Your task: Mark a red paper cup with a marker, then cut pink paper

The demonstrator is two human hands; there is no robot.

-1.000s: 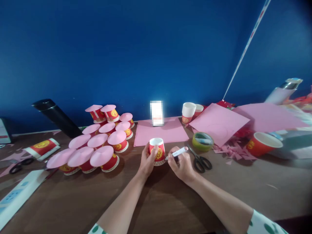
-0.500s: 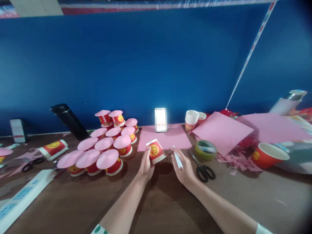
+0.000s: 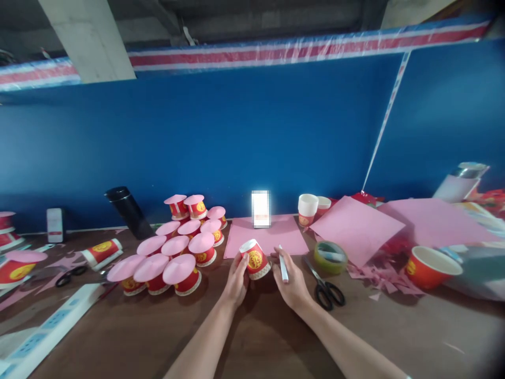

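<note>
Cup, red and tilted, sits in my left hand before pink sheets; from afar I see my right hand holding a white marker near scissors.

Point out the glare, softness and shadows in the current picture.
Head view: the bright screen is washed out white and pixelated; head view, right side: the bottle looks soft and stretched, and the corners darken; head view, lower middle: a soft shadow lies on the table below the held red cup.
</note>
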